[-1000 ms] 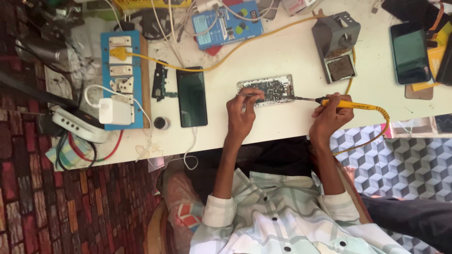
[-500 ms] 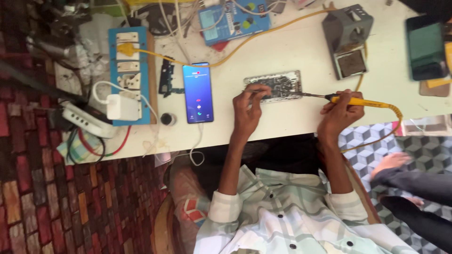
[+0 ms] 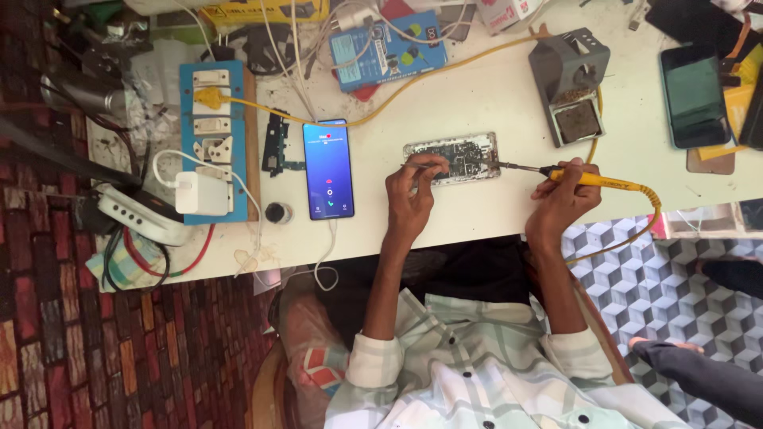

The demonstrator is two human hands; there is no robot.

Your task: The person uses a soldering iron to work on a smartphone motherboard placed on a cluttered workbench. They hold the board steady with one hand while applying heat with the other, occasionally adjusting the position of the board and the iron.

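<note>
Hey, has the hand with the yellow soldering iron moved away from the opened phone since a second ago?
No. The right hand holds the yellow soldering iron beside the opened phone, its tip at the same right end as before; only the camera has shifted.

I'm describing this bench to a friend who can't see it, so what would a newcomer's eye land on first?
Most likely the lit smartphone with a blue screen, lying flat on the white table left of the hands. Next, the opened phone with its bare circuit board at the centre, where the left hand rests on it and the right hand holds a yellow-handled soldering iron with its tip at the board's right end.
</note>
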